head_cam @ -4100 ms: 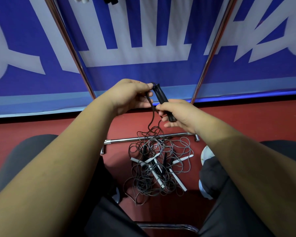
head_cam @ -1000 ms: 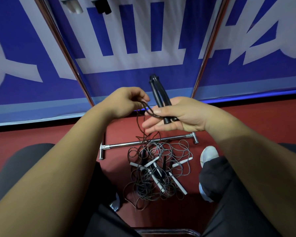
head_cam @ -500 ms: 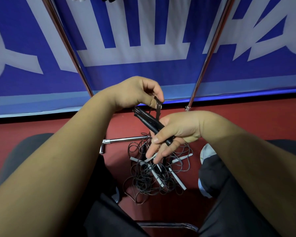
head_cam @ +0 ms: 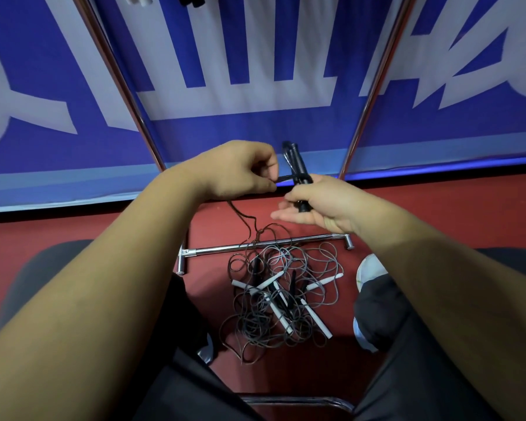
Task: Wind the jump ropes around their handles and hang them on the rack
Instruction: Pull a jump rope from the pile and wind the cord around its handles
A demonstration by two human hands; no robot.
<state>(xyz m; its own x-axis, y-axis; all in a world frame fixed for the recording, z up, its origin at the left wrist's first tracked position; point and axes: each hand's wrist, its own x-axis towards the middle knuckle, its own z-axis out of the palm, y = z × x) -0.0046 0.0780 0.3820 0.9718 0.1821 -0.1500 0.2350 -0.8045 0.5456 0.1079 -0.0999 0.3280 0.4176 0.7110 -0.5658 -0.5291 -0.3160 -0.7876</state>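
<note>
My right hand grips a pair of black jump rope handles that point up and away. My left hand pinches the dark rope just left of the handles, and the rope stretches taut between the two hands. The rest of this rope hangs down to a tangled pile of ropes with white and black handles on the red floor. The rack's two slanted metal poles rise on either side, and its base bar lies on the floor.
A blue and white banner stands behind the rack. Hung handles show at the top edge. My knees in dark trousers and a white shoe flank the pile. A chair edge runs below.
The handles have swung from tilted left to upright. My left hand has come down and drawn the rope out sideways from the handles.
</note>
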